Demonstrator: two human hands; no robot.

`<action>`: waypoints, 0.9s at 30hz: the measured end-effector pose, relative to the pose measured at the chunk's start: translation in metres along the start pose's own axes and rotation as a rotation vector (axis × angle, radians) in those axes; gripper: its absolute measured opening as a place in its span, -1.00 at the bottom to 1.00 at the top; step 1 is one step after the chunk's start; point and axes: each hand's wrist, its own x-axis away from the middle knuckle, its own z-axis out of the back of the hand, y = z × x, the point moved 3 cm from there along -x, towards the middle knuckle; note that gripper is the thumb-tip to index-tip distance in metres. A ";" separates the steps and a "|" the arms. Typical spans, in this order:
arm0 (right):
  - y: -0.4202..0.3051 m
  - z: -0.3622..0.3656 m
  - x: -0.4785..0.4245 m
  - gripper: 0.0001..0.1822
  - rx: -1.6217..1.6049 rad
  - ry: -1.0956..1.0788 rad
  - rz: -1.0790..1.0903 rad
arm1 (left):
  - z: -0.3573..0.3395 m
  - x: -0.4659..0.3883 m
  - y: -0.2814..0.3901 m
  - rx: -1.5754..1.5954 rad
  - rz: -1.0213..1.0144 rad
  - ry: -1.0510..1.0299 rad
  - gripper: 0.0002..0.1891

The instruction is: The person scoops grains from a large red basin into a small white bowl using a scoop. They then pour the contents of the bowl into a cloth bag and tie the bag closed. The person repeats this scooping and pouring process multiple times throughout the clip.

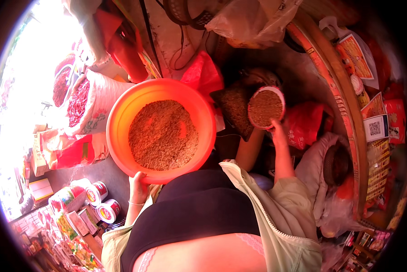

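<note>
My left hand (139, 187) grips the near rim of a large orange-red plastic basin (206, 127). Brown, coarse granular food (162, 146), perhaps crushed spice or grain, covers the basin's bottom. To the right, my right hand (277, 127) holds a small round tub (282, 98) by its near edge, with thumb at the rim. Similar brown grains (265, 107) fill the tub nearly to its top. Just left of the tub lies a dark open bag (220, 97) with brown grains or seeds (237, 107) in it.
An open woven sack (104, 91) of dried red chillies stands left of the basin. Lidded tubs (108, 210) and packaged goods (77, 248) lie at lower left. Red bags (302, 125) are right of the tub. A curved wooden edge (348, 105) bounds the right side.
</note>
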 end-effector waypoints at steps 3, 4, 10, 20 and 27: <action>0.015 -0.024 -0.005 -0.24 0.218 -0.028 0.195 | 0.000 -0.001 0.000 -0.012 -0.006 -0.012 -0.76; 0.017 -0.029 -0.007 -0.20 0.311 -0.037 0.291 | -0.001 -0.001 0.000 -0.016 -0.006 -0.012 -0.77; -0.021 -0.056 0.003 -0.09 0.573 0.092 0.245 | 0.000 0.002 0.000 -0.030 -0.015 0.000 -0.81; -0.017 -0.056 -0.003 -0.08 0.874 0.221 0.473 | 0.008 -0.001 -0.006 -0.022 -0.013 -0.007 -0.79; -0.008 -0.062 0.021 -0.06 1.023 0.263 0.226 | 0.005 0.003 -0.004 -0.007 -0.023 -0.013 -0.81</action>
